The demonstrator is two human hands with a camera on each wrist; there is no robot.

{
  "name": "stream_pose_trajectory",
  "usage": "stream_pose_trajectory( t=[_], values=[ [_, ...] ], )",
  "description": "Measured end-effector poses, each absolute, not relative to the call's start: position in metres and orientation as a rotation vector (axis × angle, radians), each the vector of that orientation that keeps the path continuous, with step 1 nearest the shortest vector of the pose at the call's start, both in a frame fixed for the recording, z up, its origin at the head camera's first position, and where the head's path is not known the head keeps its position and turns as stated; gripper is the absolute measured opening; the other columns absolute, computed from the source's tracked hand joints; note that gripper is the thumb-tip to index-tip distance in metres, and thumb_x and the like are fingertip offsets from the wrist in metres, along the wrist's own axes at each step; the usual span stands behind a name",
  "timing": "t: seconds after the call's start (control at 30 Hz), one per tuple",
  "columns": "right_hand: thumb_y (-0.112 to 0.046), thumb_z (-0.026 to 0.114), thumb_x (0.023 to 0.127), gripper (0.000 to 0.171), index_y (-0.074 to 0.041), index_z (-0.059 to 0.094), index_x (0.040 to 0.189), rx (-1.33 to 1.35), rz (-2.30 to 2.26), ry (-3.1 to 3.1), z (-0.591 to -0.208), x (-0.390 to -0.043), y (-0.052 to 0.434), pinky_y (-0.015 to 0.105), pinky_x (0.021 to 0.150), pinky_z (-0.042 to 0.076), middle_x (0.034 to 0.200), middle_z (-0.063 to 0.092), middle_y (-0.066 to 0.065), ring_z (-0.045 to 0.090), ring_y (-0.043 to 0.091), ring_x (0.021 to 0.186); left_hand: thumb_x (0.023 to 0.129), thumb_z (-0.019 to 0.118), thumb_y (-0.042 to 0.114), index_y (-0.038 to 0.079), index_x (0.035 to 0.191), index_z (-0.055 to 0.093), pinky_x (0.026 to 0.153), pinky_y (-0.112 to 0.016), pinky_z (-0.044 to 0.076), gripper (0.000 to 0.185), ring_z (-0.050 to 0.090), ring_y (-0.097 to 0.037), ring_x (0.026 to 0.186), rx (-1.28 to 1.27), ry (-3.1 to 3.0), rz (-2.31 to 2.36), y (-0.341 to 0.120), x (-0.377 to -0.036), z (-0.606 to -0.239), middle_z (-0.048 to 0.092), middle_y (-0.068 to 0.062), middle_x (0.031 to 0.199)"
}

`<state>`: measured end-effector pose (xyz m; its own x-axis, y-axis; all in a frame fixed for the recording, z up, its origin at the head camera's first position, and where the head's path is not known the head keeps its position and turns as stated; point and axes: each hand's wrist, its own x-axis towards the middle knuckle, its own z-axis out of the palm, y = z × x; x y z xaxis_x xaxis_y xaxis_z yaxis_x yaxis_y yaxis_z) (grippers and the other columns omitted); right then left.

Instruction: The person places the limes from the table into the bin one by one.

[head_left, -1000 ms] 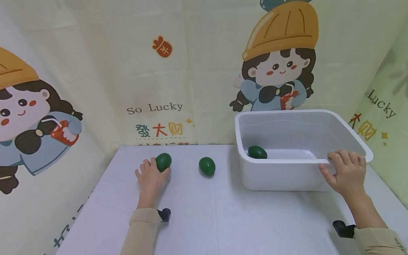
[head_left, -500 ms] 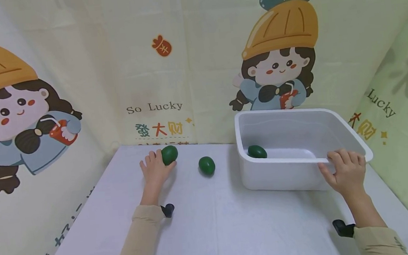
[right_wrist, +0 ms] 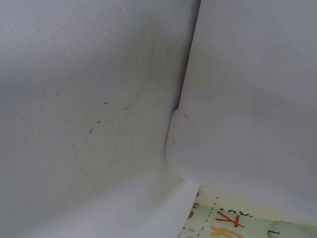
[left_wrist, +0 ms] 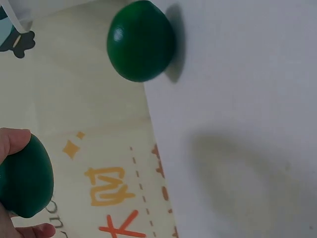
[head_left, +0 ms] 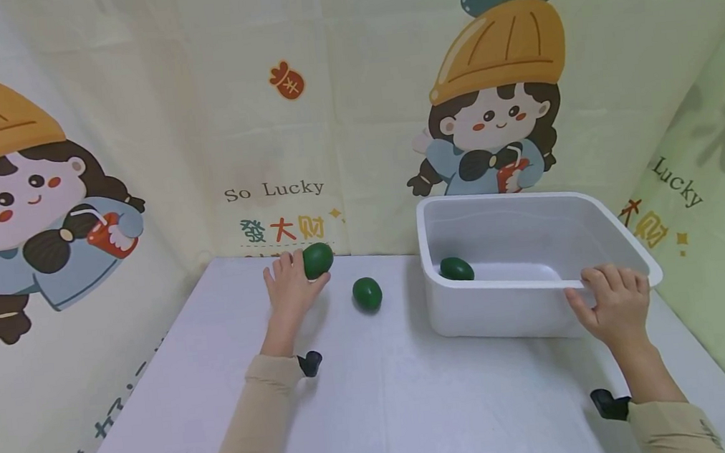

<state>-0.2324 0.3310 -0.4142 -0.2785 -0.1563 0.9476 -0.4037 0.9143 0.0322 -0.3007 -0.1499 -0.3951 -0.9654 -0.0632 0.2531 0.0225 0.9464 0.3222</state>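
My left hand (head_left: 292, 290) grips a dark green egg-shaped fruit (head_left: 318, 260) and holds it above the white table near the back wall. In the left wrist view that held fruit (left_wrist: 25, 183) shows at the lower left between thumb and fingers. A second green fruit (head_left: 367, 294) lies on the table to its right, also visible from the wrist (left_wrist: 141, 40). My right hand (head_left: 612, 305) grips the near right rim of a white plastic tub (head_left: 500, 319). A third green fruit (head_left: 456, 269) lies inside the tub at its left.
The white table (head_left: 417, 409) runs between printed cloth walls at the back and both sides. The right wrist view shows only the tub's white wall (right_wrist: 89, 99) and table close up. Small black wrist cameras sit at both cuffs.
My left hand has lifted the green fruit off the table and carried it up and to the right. The right hand, the tub and the other two fruits have stayed put.
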Motion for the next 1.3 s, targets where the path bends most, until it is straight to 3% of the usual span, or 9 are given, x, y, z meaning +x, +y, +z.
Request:
stream_pose_trajectory(
  t=[0.83,1.3],
  values=[
    [-0.058,0.037,0.087,0.061,0.002,0.051,0.083,0.409,0.251,-1.881,-0.412,-0.232,0.330,0.052,0.064,0.024,0.078,0.050,0.021,0.040,0.040,0.073,0.080,0.056,0.055,0.008,0.135,0.036,0.105,-0.054,0.015,0.075,0.032,-0.030,0.121,-0.219,-2.801,-0.383,-0.077,-0.305,-0.345,0.038,-0.014,0.129],
    [-0.057,0.039,0.087,0.060,0.002,0.051,0.078,0.404,0.265,-1.800,-0.411,-0.237,0.327,0.052,0.063,0.023,0.073,0.049,0.020,0.038,0.040,0.067,0.080,0.056,0.056,0.012,0.132,0.037,0.104,-0.049,0.017,0.071,0.033,-0.025,0.117,-0.386,-2.790,-0.383,-0.031,-0.305,-0.327,0.039,-0.008,0.123]
  ],
)
